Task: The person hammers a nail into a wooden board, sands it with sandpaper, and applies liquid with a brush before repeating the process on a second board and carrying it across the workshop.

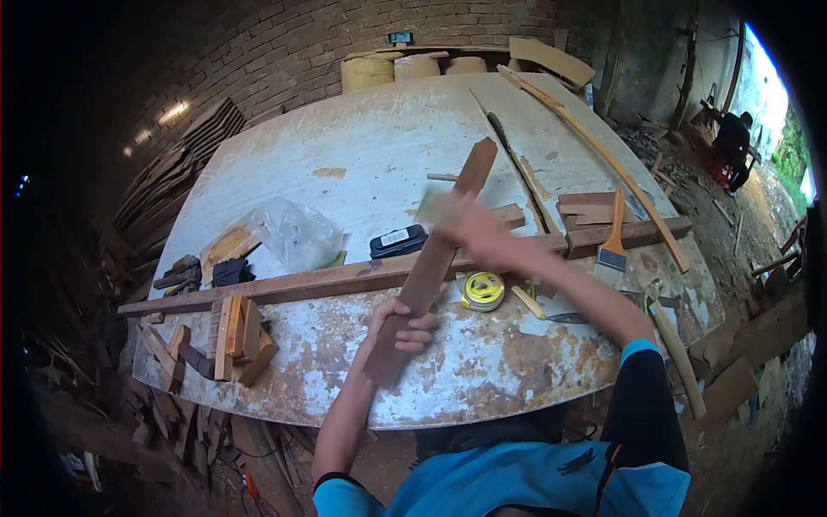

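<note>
A flat reddish-brown board (428, 274) slants up and to the right over the worktable. Near its lower end, my left hand (403, 330) is wrapped round it. Across its upper part lies my right hand (469, 228), smeared by motion, with something greenish and blurred at its fingers. Just right of the board, a yellow tape measure (482, 291) rests on the table. Behind the board's left edge sits a black case with a white label (399, 240). A long wooden bar (301, 284) runs across the table beneath the board.
On the worktable (362, 129) are a plastic bag (297, 233), stacked wood blocks (237, 340), a paintbrush (612, 237), a hammer (676, 349), a handsaw (508, 146) and a long wooden strip (603, 159). Far right, a person (732, 146) is beyond scattered wood.
</note>
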`<state>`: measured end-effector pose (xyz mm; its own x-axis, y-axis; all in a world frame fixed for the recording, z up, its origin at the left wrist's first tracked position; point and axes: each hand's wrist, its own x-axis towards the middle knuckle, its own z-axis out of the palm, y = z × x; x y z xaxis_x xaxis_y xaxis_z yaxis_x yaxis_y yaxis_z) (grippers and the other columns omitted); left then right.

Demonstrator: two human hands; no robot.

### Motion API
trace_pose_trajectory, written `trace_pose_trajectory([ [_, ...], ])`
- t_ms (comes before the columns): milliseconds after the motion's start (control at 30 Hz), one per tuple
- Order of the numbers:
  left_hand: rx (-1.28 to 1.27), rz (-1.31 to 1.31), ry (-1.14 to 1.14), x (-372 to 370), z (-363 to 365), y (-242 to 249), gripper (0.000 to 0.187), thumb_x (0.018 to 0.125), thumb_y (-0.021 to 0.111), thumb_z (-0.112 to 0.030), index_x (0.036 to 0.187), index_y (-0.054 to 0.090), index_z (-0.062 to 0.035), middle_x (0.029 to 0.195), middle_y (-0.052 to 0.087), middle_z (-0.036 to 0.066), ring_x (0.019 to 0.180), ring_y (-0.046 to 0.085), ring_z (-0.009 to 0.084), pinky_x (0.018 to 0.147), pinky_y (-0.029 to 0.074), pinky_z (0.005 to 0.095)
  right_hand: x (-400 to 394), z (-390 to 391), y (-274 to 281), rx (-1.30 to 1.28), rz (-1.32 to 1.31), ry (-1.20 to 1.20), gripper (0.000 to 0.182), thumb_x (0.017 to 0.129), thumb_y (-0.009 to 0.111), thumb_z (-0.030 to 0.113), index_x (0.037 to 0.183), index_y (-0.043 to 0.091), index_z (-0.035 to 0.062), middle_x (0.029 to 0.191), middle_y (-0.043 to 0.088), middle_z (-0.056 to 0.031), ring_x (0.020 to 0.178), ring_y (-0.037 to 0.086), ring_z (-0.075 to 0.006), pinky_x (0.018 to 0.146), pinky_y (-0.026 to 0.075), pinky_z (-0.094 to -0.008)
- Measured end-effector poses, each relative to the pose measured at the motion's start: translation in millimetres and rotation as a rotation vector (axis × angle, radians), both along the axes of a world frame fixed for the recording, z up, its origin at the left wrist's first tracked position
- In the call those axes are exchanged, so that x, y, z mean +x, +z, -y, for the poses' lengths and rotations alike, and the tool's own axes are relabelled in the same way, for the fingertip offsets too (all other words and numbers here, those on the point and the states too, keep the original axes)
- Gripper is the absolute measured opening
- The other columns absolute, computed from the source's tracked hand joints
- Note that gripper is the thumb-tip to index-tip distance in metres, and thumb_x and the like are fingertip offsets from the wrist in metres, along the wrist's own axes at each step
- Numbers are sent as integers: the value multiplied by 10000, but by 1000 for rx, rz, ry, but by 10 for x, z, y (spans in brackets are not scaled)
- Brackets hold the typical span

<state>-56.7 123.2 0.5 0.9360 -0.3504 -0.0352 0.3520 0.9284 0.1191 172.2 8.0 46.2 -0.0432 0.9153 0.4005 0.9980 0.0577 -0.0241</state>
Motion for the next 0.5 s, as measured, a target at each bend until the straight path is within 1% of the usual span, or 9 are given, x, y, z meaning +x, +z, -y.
trace_pose_trajectory([
  [67, 46, -102, 49, -49, -12, -55, 699, 759, 494, -125, 1416, 258, -90, 711, 380, 66, 481, 389, 95, 374, 375, 217, -665, 180, -93, -54, -16, 192, 812, 711, 511, -116, 1413, 344, 256, 1523, 223, -84, 1392, 234, -286, 1135, 164, -502],
  [100, 226, -162, 144, -82, 62, 30, 698, 750, 495, -129, 1413, 281, -91, 692, 366, 50, 462, 365, 80, 359, 356, 198, -649, 190, -42, -51, 10, 189, 818, 710, 506, -121, 1412, 344, 265, 1526, 218, -70, 1395, 228, -275, 1132, 157, -519],
  [167, 257, -108, 132, -86, 114, 78, 718, 741, 499, -129, 1421, 272, -97, 684, 357, 40, 449, 352, 75, 349, 347, 194, -495, 192, 79, -42, 44, 180, 831, 707, 495, -131, 1411, 342, 284, 1532, 208, -44, 1402, 218, -254, 1124, 144, -554],
  [200, 276, -79, 127, -95, 135, 111, 728, 736, 501, -129, 1425, 267, -101, 679, 352, 35, 443, 345, 72, 343, 342, 192, -236, 159, 234, -143, -29, 3, 837, 713, 482, -138, 1409, 337, 304, 1537, 199, -16, 1408, 209, -231, 1106, 124, -597],
  [233, 345, -20, 124, -105, 168, 168, 650, 748, 476, -129, 1382, 345, -71, 689, 347, -4, 461, 327, 48, 355, 306, 165, 60, 130, 331, -51, -45, -100, 862, 715, 474, -142, 1421, 303, 321, 1545, 172, -15, 1413, 198, -230, 1099, 113, -607],
  [267, 368, -25, 122, -112, 153, 180, 684, 740, 489, -131, 1399, 314, -77, 684, 347, 5, 451, 333, 54, 347, 314, 173, 370, 48, 427, -112, 1, -299, 881, 719, 463, -140, 1435, 277, 337, 1549, 162, -15, 1415, 191, -257, 1098, 98, -610],
  [333, 412, -32, 115, -90, 92, 156, 758, 725, 515, -136, 1435, 251, -89, 675, 348, 24, 430, 346, 67, 332, 331, 188, 960, -113, 383, -85, -59, -415, 898, 719, 463, -130, 1450, 242, 342, 1556, 128, -22, 1417, 171, -301, 1094, 102, -616],
  [433, 354, -26, 107, -85, 96, 133, 743, 727, 517, -132, 1420, 258, -70, 674, 348, 26, 435, 358, 67, 330, 333, 189, 884, -236, 252, 47, -138, -384, 894, 726, 456, -123, 1456, 229, 341, 1557, 120, -47, 1415, 155, -335, 1091, 102, -627],
  [500, 272, -27, 111, -94, 120, 155, 730, 731, 510, -122, 1415, 259, -71, 678, 365, 31, 434, 363, 69, 325, 329, 186, 428, -143, 132, -8, -154, -242, 863, 729, 453, -123, 1445, 265, 321, 1550, 130, -75, 1411, 168, -327, 1101, 75, -626],
])
